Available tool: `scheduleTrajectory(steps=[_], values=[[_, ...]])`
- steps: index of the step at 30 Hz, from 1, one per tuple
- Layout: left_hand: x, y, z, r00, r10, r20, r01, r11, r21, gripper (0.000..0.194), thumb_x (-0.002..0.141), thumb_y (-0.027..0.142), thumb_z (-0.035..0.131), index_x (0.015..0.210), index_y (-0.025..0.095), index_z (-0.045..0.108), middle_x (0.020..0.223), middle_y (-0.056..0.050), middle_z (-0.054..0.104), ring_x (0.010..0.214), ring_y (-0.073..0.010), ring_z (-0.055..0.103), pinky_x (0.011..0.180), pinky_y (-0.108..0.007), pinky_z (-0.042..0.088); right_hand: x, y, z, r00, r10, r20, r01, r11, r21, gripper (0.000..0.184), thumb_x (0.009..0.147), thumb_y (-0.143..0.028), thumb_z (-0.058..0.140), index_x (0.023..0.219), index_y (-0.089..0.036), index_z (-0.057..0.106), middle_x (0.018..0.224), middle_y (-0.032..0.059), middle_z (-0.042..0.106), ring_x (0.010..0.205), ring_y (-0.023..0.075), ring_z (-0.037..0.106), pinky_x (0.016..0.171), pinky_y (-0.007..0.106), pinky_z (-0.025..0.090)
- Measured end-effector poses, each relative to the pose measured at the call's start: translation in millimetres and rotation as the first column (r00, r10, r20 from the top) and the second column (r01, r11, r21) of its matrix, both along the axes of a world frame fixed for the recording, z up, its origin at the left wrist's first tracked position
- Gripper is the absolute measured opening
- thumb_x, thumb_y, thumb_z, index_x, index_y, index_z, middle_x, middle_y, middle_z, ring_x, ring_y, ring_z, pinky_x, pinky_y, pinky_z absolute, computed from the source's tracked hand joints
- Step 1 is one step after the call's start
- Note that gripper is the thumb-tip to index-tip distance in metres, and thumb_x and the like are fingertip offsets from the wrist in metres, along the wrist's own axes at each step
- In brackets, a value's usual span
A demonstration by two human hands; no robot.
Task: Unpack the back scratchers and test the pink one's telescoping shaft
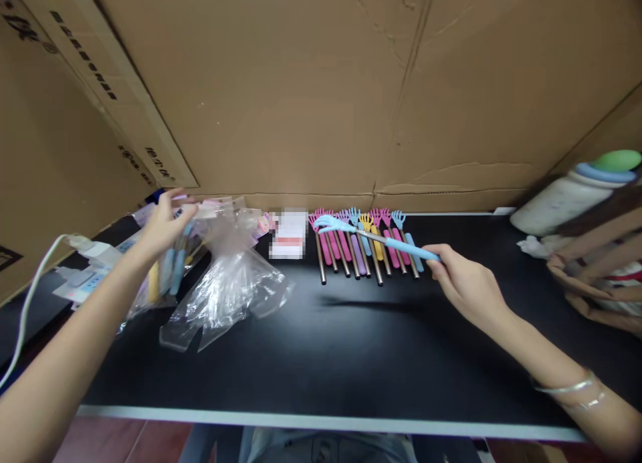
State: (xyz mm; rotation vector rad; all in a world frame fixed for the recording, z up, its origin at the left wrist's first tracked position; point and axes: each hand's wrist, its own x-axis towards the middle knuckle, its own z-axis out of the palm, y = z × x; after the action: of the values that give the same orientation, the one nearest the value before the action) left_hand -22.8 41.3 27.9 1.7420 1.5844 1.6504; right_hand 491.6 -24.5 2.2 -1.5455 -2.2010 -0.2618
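Note:
My right hand (464, 279) is closed around the blue handle of a back scratcher (371, 234). Its light blue claw head points left, and it is held above the table over a row of others. Those back scratchers (346, 245) lie side by side with pink, purple, yellow and blue handles and hand-shaped heads. On the left, my left hand (170, 219) has its fingers curled at the top of the plastic packaging; what is between the fingertips is unclear. Clear plastic bags (225, 296) spread beside it, and bagged back scratchers (173, 269) lie partly behind my forearm.
A white label sheet (289, 234) lies at the back centre. A power strip (85, 282) with a white cable (31, 302) sits far left. At right are a white bottle (572, 199), crumpled tissue (544, 244) and a brown bag (596, 269). Cardboard walls (301, 102) surround the black table (311, 369).

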Motion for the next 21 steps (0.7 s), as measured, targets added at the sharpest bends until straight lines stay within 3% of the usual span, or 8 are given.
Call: scheduleTrajectory(steps=[2,3,4,6,9,11,15,21], values=[[27.2,-10.8,9.0,0.984,0.078,-0.163,-0.073,0.997,0.034,0.049,0.064,0.04,0.075,0.107,0.026,0.056,0.108,0.003,0.06,0.125,-0.032,0.032,0.105,-0.05,0.022,-9.4,-3.6,3.2,0.999,0.027,0.027,-0.028,0.999,0.03,0.029,0.094,-0.037,0.033,0.101,-0.021,0.055,0.066,0.0006,0.065,0.052,0.015,0.06,0.047,0.023,0.037],[44.2,-18.4,15.5,0.917,0.17,-0.36,-0.133,0.983,0.123,0.051,0.07,0.042,0.069,0.115,0.026,0.053,0.115,0.002,0.057,0.127,-0.0343,0.029,0.106,-0.051,0.019,-14.7,-5.3,5.4,0.998,0.049,0.043,-0.051,0.997,0.049,0.029,0.094,-0.037,0.033,0.101,-0.02,0.055,0.068,0.001,0.065,0.053,0.0148,0.06,0.047,0.023,0.037],[62.9,-27.1,22.1,0.829,0.162,-0.535,-0.095,0.984,0.151,0.05,0.076,0.041,0.062,0.122,0.026,0.049,0.121,-0.001,0.055,0.126,-0.0343,0.032,0.104,-0.051,0.023,-20.2,-7.0,7.9,0.995,0.078,0.057,-0.082,0.995,0.064,0.028,0.094,-0.036,0.033,0.1,-0.02,0.056,0.071,0.0014,0.066,0.055,0.0145,0.061,0.048,0.023,0.037],[103.1,-46.1,32.4,0.698,0.132,-0.704,0.053,0.971,0.235,0.037,0.085,0.035,0.049,0.12,0.024,0.051,0.116,-0.006,0.059,0.118,-0.0305,0.044,0.098,-0.048,0.032,-31.6,-10.2,12.9,0.986,0.146,0.075,-0.153,0.984,0.091,0.027,0.095,-0.035,0.034,0.1,-0.02,0.056,0.077,0.0018,0.068,0.059,0.014,0.062,0.051,0.023,0.039],[158.5,-71.5,33.8,0.46,-0.016,-0.888,0.328,0.932,0.153,0.03,0.088,0.033,0.046,0.116,0.023,0.053,0.107,-0.006,0.064,0.103,-0.0257,0.055,0.093,-0.044,0.037,-48.7,-15.9,19.9,0.963,0.251,0.095,-0.262,0.956,0.132,0.025,0.095,-0.031,0.035,0.097,-0.019,0.057,0.084,0.0028,0.069,0.068,0.0137,0.064,0.057,0.023,0.042],[183.9,-82.6,26.4,0.339,-0.066,-0.938,0.39,0.918,0.076,0.023,0.09,0.029,0.044,0.109,0.021,0.056,0.09,-0.005,0.067,0.086,-0.0208,0.06,0.083,-0.037,0.041,-58.2,-21.0,23.9,0.946,0.303,0.118,-0.319,0.934,0.159,0.025,0.095,-0.03,0.035,0.095,-0.019,0.058,0.085,0.0038,0.069,0.072,0.0138,0.064,0.059,0.023,0.042],[202.2,-96.0,10.3,0.268,-0.087,-0.96,0.419,0.908,0.035,0.022,0.094,0.025,0.037,0.082,0.018,0.054,0.063,0.0,0.059,0.056,-0.0147,0.054,0.051,-0.027,0.035,-66.0,-34.3,29.0,0.921,0.333,0.203,-0.367,0.916,0.165,0.029,0.095,-0.034,0.036,0.087,-0.018,0.059,0.071,0.0026,0.065,0.061,0.0126,0.06,0.054,0.024,0.037],[198.7,-135.3,6.5,0.27,-0.084,-0.959,0.417,0.908,0.038,0.026,0.093,0.023,0.035,0.069,0.02,0.045,0.053,0.002,0.048,0.046,-0.0154,0.046,0.045,-0.031,0.03,-60.1,-68.4,27.0,0.878,0.376,0.295,-0.431,0.89,0.15,0.036,0.096,-0.035,0.033,0.07,-0.02,0.053,0.055,-0.0007,0.052,0.051,0.013,0.049,0.052,0.028,0.029]])
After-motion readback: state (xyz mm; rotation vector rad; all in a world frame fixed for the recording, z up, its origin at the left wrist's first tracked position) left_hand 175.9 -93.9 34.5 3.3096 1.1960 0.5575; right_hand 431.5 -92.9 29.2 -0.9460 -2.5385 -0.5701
